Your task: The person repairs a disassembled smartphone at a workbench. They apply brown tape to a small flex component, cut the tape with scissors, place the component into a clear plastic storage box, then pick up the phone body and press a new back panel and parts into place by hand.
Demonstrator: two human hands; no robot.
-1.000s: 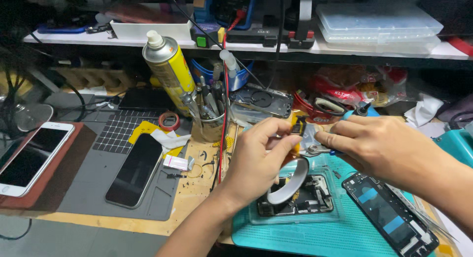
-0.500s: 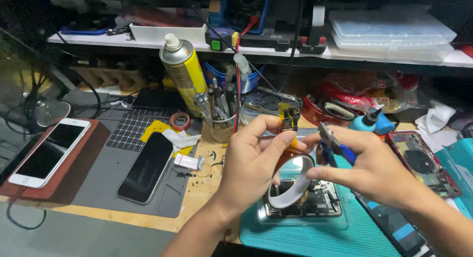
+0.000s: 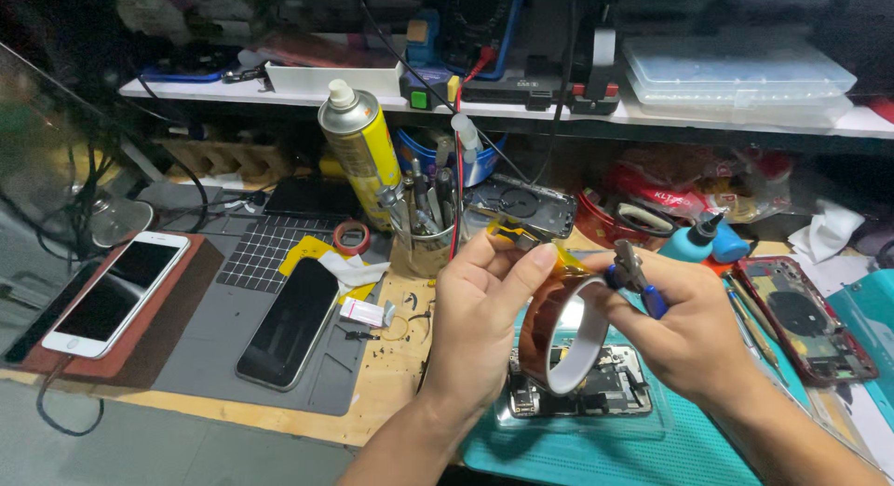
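Observation:
My left hand [image 3: 480,309] holds a roll of amber tape [image 3: 557,330] upright, thumb and fingers pinching its loose end at the top. My right hand [image 3: 684,323] touches the roll's right side and grips small blue-handled cutters [image 3: 636,276], their jaws near the tape end. Beneath both hands an opened phone [image 3: 582,393] lies with its insides showing on a teal mat [image 3: 652,449].
A black phone [image 3: 289,323] lies on a grey mat [image 3: 200,356], a white phone [image 3: 116,295] on a brown pad at the left. A yellow spray can [image 3: 363,151], a cup of tools [image 3: 424,235], a red phone housing [image 3: 805,318] and a blue bottle [image 3: 694,239] stand around.
Both hands have lifted the tape roll higher off the opened phone. My right hand has moved in to the roll's right side, cutters near the tape end.

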